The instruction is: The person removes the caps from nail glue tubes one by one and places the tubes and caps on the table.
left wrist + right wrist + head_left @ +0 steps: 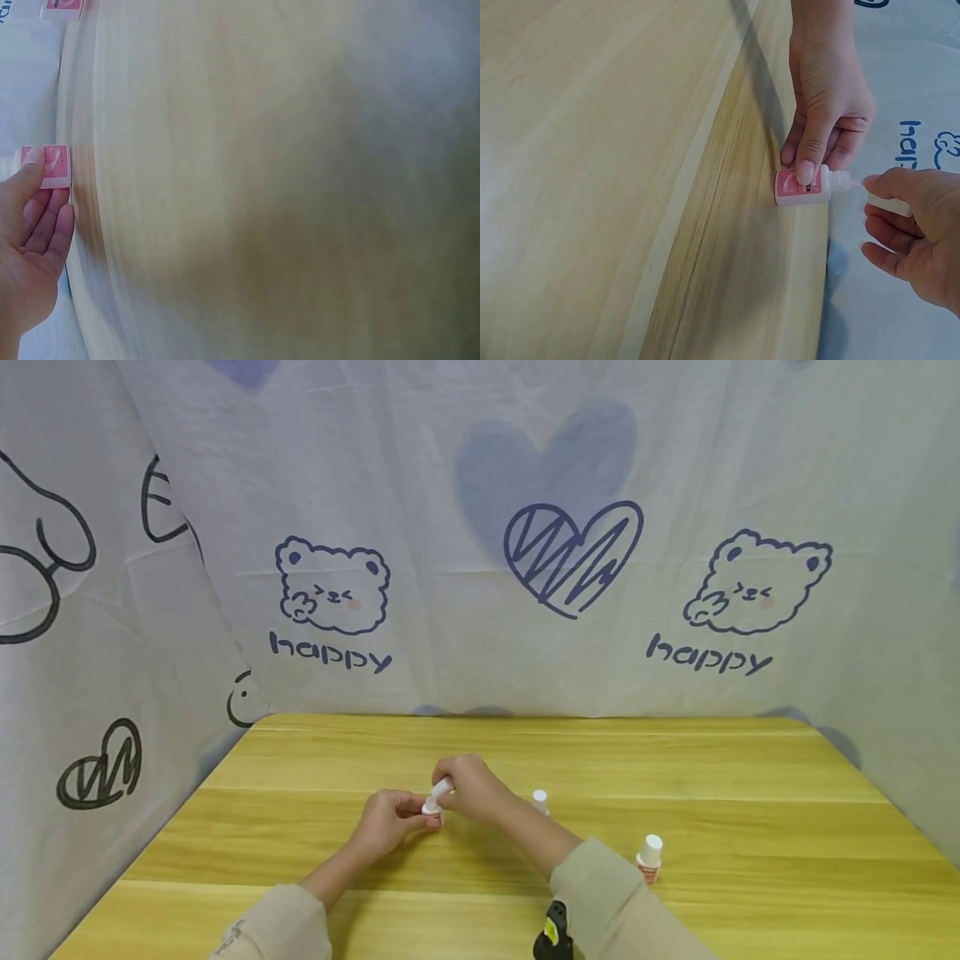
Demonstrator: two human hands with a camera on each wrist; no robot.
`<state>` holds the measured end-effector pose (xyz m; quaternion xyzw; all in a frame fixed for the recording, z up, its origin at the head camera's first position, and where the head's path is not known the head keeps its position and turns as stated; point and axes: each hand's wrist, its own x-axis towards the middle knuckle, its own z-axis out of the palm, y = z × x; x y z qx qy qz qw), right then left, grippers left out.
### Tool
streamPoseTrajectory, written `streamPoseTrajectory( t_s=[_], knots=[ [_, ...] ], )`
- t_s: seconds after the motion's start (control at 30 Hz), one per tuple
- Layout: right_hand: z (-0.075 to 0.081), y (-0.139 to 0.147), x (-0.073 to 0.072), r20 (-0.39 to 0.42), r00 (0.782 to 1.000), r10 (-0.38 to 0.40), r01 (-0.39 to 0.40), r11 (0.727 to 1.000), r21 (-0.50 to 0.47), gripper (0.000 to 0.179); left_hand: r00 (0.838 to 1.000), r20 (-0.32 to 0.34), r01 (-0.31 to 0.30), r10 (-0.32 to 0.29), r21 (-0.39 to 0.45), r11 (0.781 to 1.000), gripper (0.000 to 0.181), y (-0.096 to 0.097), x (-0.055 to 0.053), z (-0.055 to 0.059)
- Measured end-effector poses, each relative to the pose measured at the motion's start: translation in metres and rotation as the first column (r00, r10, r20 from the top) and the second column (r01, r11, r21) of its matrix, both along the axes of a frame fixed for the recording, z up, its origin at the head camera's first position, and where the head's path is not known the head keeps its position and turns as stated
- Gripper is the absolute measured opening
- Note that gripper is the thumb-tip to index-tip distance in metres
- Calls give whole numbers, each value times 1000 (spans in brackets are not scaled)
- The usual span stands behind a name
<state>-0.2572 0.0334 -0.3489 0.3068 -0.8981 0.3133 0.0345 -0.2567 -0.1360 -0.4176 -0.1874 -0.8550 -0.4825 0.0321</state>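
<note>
One pink-labelled nozzle bottle (801, 198) uncapped, I judge: left hand (386, 822) pinching it, right hand (471, 789) gripping white cap (891, 205); two right-side bottles (649, 862) capped

Bottle (799, 196) — pink-labelled, white cap (892, 206), yellow table (750, 793)

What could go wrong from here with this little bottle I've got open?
The left hand pinches the pink-labelled bottle with its nozzle uncovered, so squeezing too hard might push liquid out, if there's any inside. The right hand holds the small white cap off the nozzle, and it could slip. In the head view, the right forearm partly hides another capped bottle, which might get knocked if they're close.
</note>
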Motion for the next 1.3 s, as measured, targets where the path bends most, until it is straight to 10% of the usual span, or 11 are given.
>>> streamPoseTrajectory(
  t_s=[0.3, 1.3],
  knots=[
    [-15, 2, -17, -71, 997, 26, -16, 991, 132, 10, 1000, -1, -16, 16, -11, 1000, 22, 1, 0, 0],
    [-5, 12, 0, -100, 994, -32, 53, 975, 218, 6, 1000, 4, -21, 21, -7, 1000, 20, 2, -1, -1]
  ],
)
